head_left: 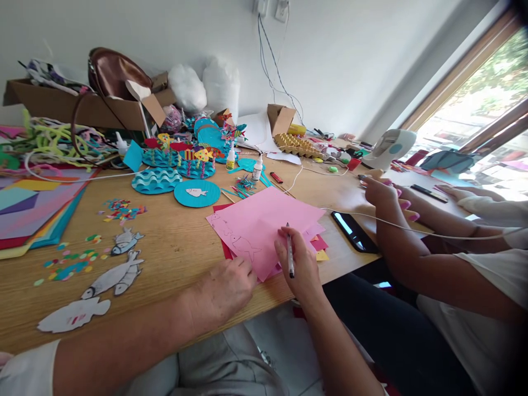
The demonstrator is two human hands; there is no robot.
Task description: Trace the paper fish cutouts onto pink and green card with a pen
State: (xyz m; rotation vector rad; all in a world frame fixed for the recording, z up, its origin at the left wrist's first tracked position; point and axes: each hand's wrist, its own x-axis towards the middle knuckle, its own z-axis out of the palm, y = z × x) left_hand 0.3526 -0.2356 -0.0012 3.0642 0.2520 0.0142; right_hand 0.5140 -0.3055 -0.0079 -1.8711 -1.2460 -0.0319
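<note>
A pink sheet of paper (pixel 272 212) lies on the table, with fish outlines (pixel 243 246) drawn in thin dark line near its left edge. In my right hand (pixel 303 269) is a pen (pixel 291 256), held over the sheet with its dark end toward me. My left hand (pixel 231 286) is closed at the sheet's near left edge, its curled fingers against the paper and the fingertips hidden. More pink, red and yellow papers show beneath the sheet. Several cut-out paper fish (pixel 109 275) lie to the left of my left hand.
Blue corrugated discs (pixel 197 193), small glue bottles (pixel 257 168) and paper scraps (pixel 70 264) spread beyond and left. Coloured sheets (pixel 37 209) are stacked far left. Rightward, a phone (pixel 353 232) lies near a co-worker's hands (pixel 383 195); a white cable (pixel 412 228) crosses there.
</note>
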